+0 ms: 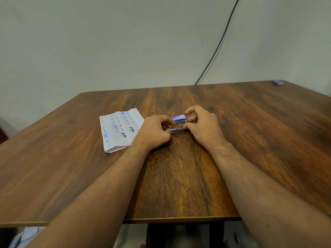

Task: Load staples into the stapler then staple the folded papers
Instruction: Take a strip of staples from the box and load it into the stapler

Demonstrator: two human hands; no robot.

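While two bare forearms reach over the near edge of a wooden table (pixel 250 140), both hands meet near its middle on one small metal stapler (pixel 176 129). The left hand (pixel 154 131) is curled around the stapler's left end, fingers closed on it. The right hand (pixel 204 126) pinches the right end between thumb and fingertips; how tight that pinch is cannot be told, and the stapler is mostly hidden, so whether it is open or closed is unclear.

Just behind the stapler, toward the far edge, lies one small blue and white box (pixel 178 118), touching or nearly touching the right hand's fingers. Its printed label is too small to read.

One folded paper (pixel 120 129) lies flat just left of the left hand, its right corner under that hand. It carries several lines of handwriting in blue, green and black ink, not legible.

A second small blue box (pixel 278 82) sits at the far right corner, well apart from everything else. One black cable (pixel 220 42) runs down the wall behind the far edge.
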